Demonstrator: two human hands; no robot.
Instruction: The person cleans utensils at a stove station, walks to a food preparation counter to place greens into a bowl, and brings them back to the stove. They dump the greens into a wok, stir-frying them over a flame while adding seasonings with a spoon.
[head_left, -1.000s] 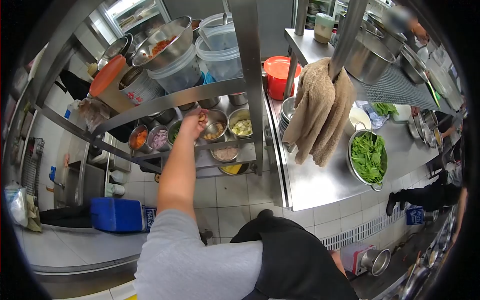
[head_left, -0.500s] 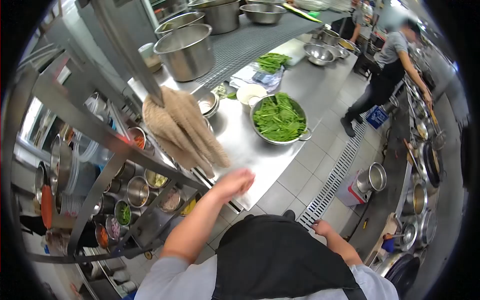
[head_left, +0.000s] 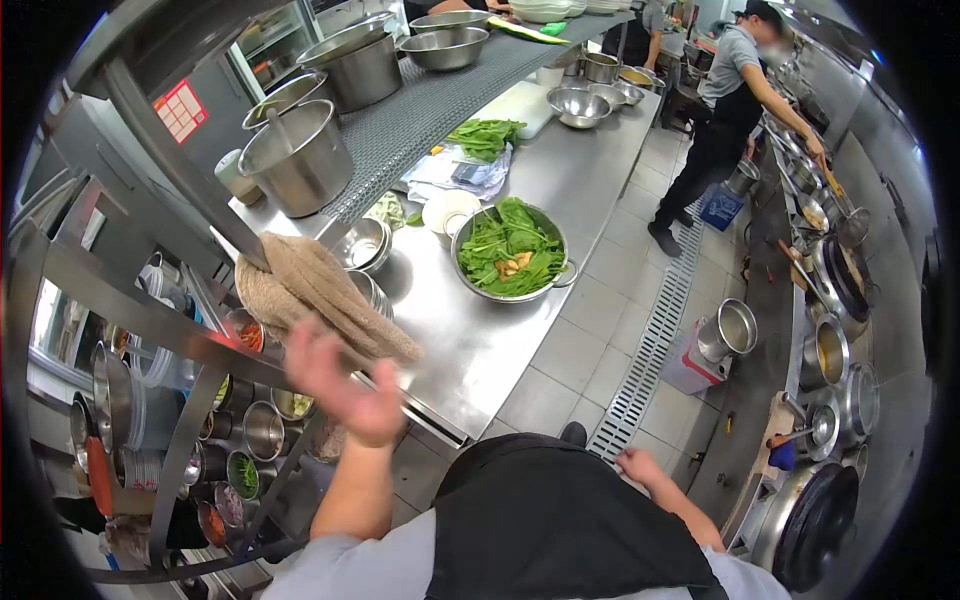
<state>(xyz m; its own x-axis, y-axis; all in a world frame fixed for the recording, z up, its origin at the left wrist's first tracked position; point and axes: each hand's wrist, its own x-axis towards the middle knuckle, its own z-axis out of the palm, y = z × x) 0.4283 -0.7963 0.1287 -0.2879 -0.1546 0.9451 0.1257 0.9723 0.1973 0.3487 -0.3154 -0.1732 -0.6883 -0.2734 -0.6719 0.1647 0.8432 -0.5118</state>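
My left hand (head_left: 345, 385) is raised with its fingers spread, in front of the hanging brown towel (head_left: 320, 300) and slightly blurred. Nothing shows in it. My right hand (head_left: 642, 467) hangs low beside my black apron, and its fingers are mostly hidden. On the steel counter (head_left: 460, 355) stands a metal colander-like pot (head_left: 507, 296) with handles, full of leafy greens (head_left: 510, 235). Several pale tan pieces (head_left: 515, 264) lie on top of the leaves. A white container (head_left: 450, 212) sits against the pot, and metal bowls (head_left: 362, 243) stand nearer the towel.
Steel pots (head_left: 297, 165) line the shelf above. More greens (head_left: 485, 138) lie further along the counter. Bowls of cut ingredients (head_left: 243, 472) fill the left side. A co-worker (head_left: 735, 90) stands at the stove on the right. A floor drain (head_left: 640, 390) runs along the aisle.
My left hand has moved left from the counter's edge to the towel and its fingers have spread. Tan pieces now show on the greens. The view has shifted.
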